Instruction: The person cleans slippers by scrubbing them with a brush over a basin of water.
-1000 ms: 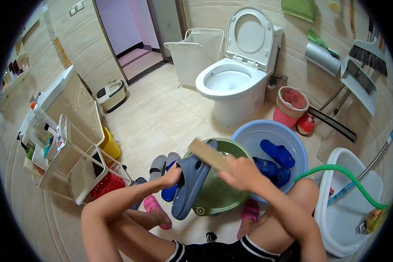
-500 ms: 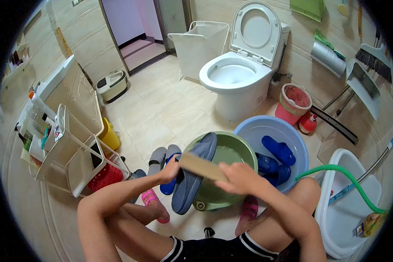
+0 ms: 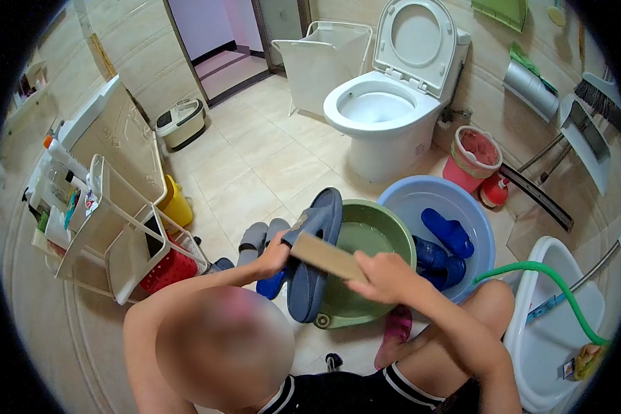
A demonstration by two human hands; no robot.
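Note:
My left hand is closed on the side of a dark grey-blue slipper, held tilted over the left rim of a green basin with water in it. In my right hand is a scrubbing brush with a flat tan back, lying across the slipper's strap. The brush's underside is hidden. Right of the green basin, a light blue basin holds several dark blue slippers. Grey slippers and a blue slipper are on the floor beside my left hand.
A white toilet with its lid up stands ahead. To the right are a pink bucket, a white tub and a green hose. A storage rack stands at left. A round blur covers part of the lower left.
The slipper has tipped more upright and shifted slightly right, with both hands still on it and the brush. The brush has moved a little right along the strap. The view has shifted slightly.

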